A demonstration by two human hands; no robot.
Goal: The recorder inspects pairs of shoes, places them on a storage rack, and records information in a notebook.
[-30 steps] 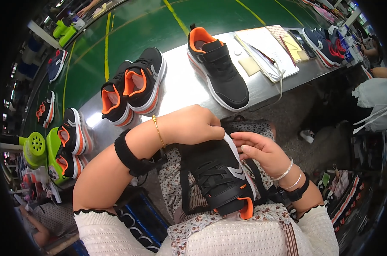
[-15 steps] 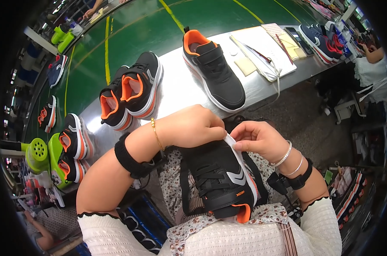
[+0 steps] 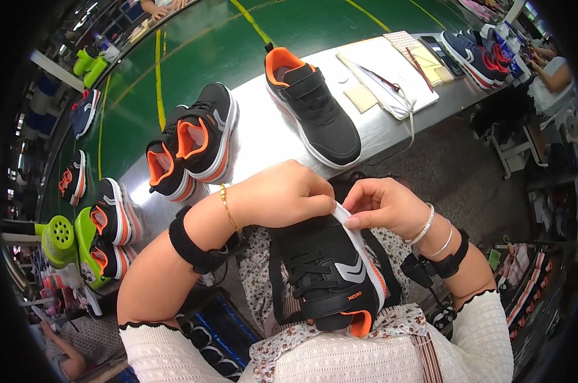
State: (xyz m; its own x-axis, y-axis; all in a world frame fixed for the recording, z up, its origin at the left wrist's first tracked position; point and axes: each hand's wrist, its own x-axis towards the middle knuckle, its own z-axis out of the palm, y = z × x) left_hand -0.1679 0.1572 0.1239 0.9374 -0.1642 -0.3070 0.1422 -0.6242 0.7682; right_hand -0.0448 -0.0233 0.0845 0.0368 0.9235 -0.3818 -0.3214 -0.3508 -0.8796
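A black sneaker (image 3: 314,271) with orange lining, a grey chevron and a white sole rests in my lap, its toe pointing away from me. My left hand (image 3: 295,195) lies over the toe, its fingers closed at the white sole edge; the toe is partly hidden beneath it. On the other side of that edge, my right hand (image 3: 385,207) pinches the white rim between thumb and curled fingers. Whether a thin separate piece is between the fingertips cannot be made out. Straight ahead on the metal bench edge stands another black sneaker (image 3: 318,108) with a strap.
Two black-and-orange sneakers (image 3: 203,137) stand left on the metal ledge, beside a green conveyor belt (image 3: 206,51). Further left are more shoes and a lime-green holder (image 3: 88,239). An open notebook (image 3: 391,80) with pens lies right, near navy shoes (image 3: 471,57). Other people sit nearby.
The view has shifted slightly, moving the bench items a little. Both hands keep nearly the same hold on the sneaker's sole edge. A co-worker's hands show more at the top left.
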